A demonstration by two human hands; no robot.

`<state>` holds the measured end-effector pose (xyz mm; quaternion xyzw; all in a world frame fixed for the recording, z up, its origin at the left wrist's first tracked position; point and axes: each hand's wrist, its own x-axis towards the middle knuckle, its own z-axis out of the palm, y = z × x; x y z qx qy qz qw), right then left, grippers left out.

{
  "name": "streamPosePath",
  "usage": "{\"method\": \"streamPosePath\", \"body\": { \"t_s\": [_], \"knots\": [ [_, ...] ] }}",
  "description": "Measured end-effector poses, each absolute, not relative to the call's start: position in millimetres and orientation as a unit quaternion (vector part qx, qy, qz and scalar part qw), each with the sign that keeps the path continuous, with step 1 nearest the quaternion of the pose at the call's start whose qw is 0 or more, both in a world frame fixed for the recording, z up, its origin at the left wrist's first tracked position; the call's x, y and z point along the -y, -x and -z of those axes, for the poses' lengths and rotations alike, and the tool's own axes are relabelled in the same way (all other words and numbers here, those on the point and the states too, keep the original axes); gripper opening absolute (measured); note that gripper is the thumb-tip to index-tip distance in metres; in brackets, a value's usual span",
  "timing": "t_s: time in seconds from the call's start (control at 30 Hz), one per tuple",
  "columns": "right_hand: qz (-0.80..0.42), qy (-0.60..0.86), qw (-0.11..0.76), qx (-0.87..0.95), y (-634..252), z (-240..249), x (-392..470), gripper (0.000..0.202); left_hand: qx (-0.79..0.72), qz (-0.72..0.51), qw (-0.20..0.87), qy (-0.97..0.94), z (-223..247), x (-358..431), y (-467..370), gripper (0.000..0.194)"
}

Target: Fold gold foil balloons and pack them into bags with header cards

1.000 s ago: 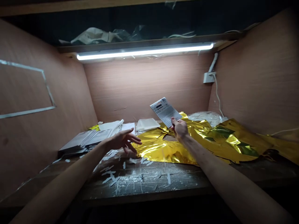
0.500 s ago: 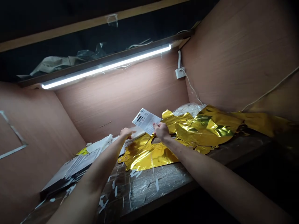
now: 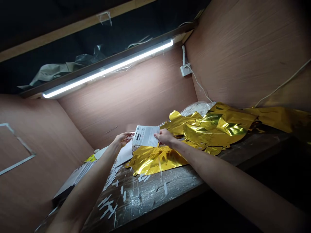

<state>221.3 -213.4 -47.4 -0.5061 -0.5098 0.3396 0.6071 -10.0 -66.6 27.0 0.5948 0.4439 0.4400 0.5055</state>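
A white printed card with a dark hanging slot at its left end is pinched at its right edge by my right hand. Left of the card, my left hand has its fingers bent together on what looks like clear plastic film, blurred and hard to make out. Just below the card lies a flat shiny gold foil balloon. More crumpled gold foil spreads to the right. White sheets lie under my left wrist.
A stack of cards stands at the left, with a yellow item behind. White paper strips litter the dark tabletop. Clear plastic sits at the back right. A lit tube lamp hangs above; a cable runs down the corner.
My right hand has brought the card lower and turned it more level. My left hand has moved slightly left, its fingers now bent in beside the card. The view has shifted a little.
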Motion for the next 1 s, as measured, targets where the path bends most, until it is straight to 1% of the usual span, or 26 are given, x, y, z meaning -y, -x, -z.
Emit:
{"method": "streamPosePath", "body": {
  "t_s": [0.1, 0.13, 0.23, 0.33, 0.53, 0.57, 0.63, 0.67, 0.73, 0.8, 0.9, 1.0],
  "knots": [
    [-0.402, 0.452, 0.556, 0.57, -214, 52, 217, 0.032, -0.45, -0.485, 0.527, -0.533, -18, 87, 37, 0.009],
    [-0.421, 0.43, 0.538, 0.591, -212, 53, 218, 0.032, -0.444, -0.5, 0.534, -0.518, -14, 96, 45, 0.005],
    [-0.463, 0.38, 0.486, 0.636, -207, 59, 220, 0.035, -0.412, -0.532, 0.555, -0.489, 1, 123, 65, 0.015],
    [-0.483, 0.372, 0.453, 0.65, -204, 63, 222, 0.037, -0.377, -0.541, 0.582, -0.476, 12, 144, 74, 0.023],
    [-0.457, 0.411, 0.47, 0.634, -206, 61, 225, 0.044, -0.308, -0.544, 0.637, -0.451, 24, 162, 63, 0.021],
    [-0.452, 0.418, 0.475, 0.629, -206, 60, 226, 0.045, -0.298, -0.538, 0.649, -0.449, 25, 164, 60, 0.02],
    [-0.44, 0.428, 0.485, 0.622, -209, 58, 228, 0.046, -0.279, -0.52, 0.668, -0.453, 27, 169, 54, 0.01],
    [-0.435, 0.431, 0.488, 0.621, -210, 56, 230, 0.046, -0.275, -0.517, 0.671, -0.456, 27, 172, 52, 0.009],
    [-0.43, 0.434, 0.485, 0.626, -213, 54, 233, 0.047, -0.275, -0.528, 0.661, -0.457, 26, 176, 50, 0.017],
    [-0.434, 0.435, 0.467, 0.636, -216, 53, 235, 0.048, -0.28, -0.557, 0.643, -0.445, 24, 179, 51, 0.02],
    [-0.441, 0.445, 0.443, 0.642, -219, 53, 235, 0.049, -0.272, -0.584, 0.634, -0.429, 21, 180, 57, 0.018],
    [-0.44, 0.456, 0.442, 0.635, -218, 57, 233, 0.048, -0.271, -0.575, 0.637, -0.436, 20, 181, 61, 0.013]
  ]
}}
